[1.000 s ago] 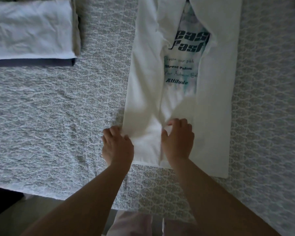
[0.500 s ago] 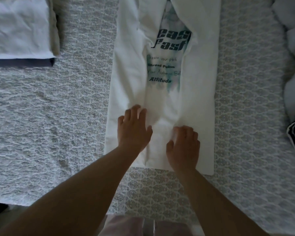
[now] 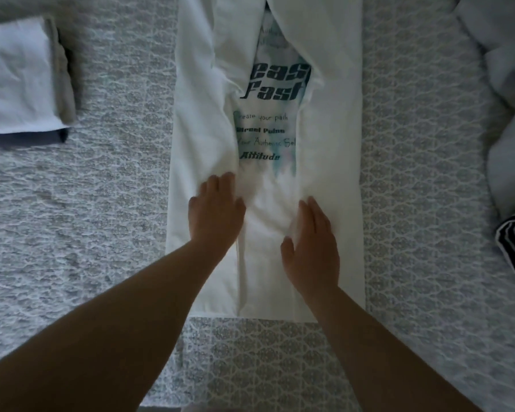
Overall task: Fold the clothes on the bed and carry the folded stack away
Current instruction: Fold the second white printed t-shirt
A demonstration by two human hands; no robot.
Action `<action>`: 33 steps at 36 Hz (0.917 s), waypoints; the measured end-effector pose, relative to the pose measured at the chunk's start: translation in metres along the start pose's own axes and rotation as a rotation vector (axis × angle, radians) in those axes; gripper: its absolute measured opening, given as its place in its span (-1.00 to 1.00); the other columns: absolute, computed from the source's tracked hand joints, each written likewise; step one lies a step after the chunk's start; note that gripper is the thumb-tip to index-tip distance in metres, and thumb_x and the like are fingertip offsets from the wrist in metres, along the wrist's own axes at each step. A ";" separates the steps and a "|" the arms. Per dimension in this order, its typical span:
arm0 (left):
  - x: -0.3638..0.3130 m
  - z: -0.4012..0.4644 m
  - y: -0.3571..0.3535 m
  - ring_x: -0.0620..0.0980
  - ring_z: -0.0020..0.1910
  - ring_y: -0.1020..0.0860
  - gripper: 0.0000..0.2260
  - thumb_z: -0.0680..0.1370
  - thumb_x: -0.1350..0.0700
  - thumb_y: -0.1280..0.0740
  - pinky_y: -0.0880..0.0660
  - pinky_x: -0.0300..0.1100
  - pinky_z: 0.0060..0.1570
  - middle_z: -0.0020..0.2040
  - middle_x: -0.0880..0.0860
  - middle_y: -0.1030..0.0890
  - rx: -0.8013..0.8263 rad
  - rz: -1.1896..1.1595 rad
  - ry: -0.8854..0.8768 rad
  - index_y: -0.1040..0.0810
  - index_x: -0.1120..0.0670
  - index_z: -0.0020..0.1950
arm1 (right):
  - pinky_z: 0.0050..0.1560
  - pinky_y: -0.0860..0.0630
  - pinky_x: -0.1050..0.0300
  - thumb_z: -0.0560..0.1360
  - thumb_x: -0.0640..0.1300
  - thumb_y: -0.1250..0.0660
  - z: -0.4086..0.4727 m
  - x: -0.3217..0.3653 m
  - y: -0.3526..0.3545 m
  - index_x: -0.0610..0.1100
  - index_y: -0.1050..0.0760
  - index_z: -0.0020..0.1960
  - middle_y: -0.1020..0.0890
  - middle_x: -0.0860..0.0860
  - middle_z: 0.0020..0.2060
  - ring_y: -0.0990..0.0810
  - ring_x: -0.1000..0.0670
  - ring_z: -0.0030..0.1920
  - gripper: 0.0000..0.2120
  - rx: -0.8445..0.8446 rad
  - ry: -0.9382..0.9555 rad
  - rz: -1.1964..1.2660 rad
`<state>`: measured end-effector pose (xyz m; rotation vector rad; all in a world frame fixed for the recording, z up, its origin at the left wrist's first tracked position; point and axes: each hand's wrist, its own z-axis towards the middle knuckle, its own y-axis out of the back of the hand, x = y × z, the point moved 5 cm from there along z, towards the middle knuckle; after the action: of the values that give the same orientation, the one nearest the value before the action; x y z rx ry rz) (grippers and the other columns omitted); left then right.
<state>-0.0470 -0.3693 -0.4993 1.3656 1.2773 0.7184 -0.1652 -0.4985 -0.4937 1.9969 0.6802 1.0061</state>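
On the patterned bedspread, the white printed T-shirt lies lengthwise, both sides folded inward. Left hand and right hand press flat, fingers straight. Smoothing should run outward evenly, keeping the 2 flaps aligned before the next fold.

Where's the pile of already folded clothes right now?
In the head view, the folded stack lies at the upper left on the bedspread, left of the white T-shirt.

- Two bare forearms were in view, no sleeves visible up to the frame edge.
- Left hand and right hand were bare: no gloves, rings, watch or wristbands seen.
- Fingernails looked short, unpainted as far as the blur allowed.
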 end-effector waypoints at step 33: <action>0.039 -0.114 0.042 0.10 -0.34 -0.62 -0.67 0.31 0.34 -0.46 -0.50 -0.09 -0.46 -0.19 0.04 -0.62 0.187 0.188 -0.337 -0.62 0.09 0.03 | 0.10 -0.49 0.06 0.49 -0.30 -0.22 -0.058 -0.036 0.045 -0.09 -0.53 0.25 -0.61 -0.03 0.16 -0.59 -0.08 0.14 -0.64 0.207 0.297 -0.232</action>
<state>-0.1305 -0.2923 -0.4414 1.6949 0.9747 0.4757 -0.2275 -0.5261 -0.4496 1.9023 1.1911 1.1376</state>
